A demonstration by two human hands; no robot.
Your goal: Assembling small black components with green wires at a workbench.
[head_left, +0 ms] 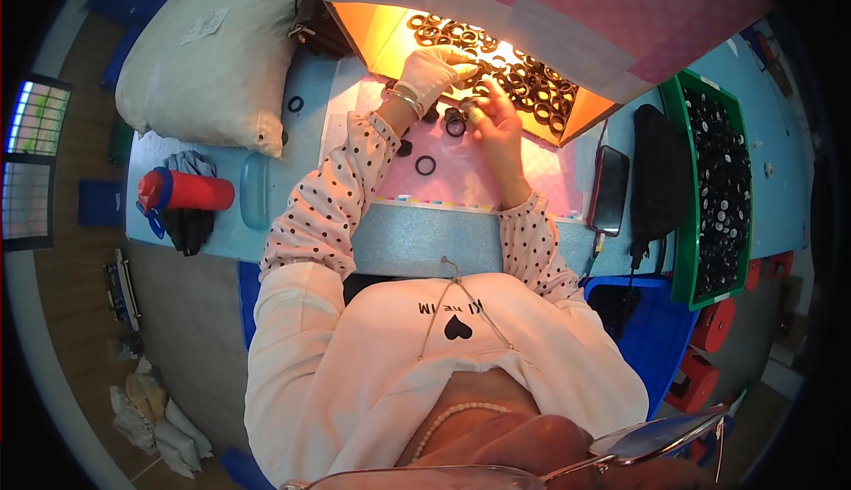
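My left hand point(433, 73), in a pale glove with yellow covers on the fingertips, reaches into the lit front of a box. Its fingers are bent together over the black rings point(542, 96) heaped there; what they grip, if anything, is too small to make out. My right hand point(503, 131) faces it from the right, also with yellow fingertip covers. Thumb and fingers are drawn together close to a dark ring-like piece, and I cannot tell exactly what they hold. Just below the hands lie more dark rings point(455, 127). Nearer me, a single black ring point(425, 166) rests flat on the pink sheet point(461, 180).
The box point(589, 118) has a pink, taped top overhanging the work. At right are a phone point(609, 190), a black pouch point(654, 175) and a green tray point(681, 251) of small dark parts. A stuffed sack point(213, 65) and red bottle point(199, 190) stand at left.
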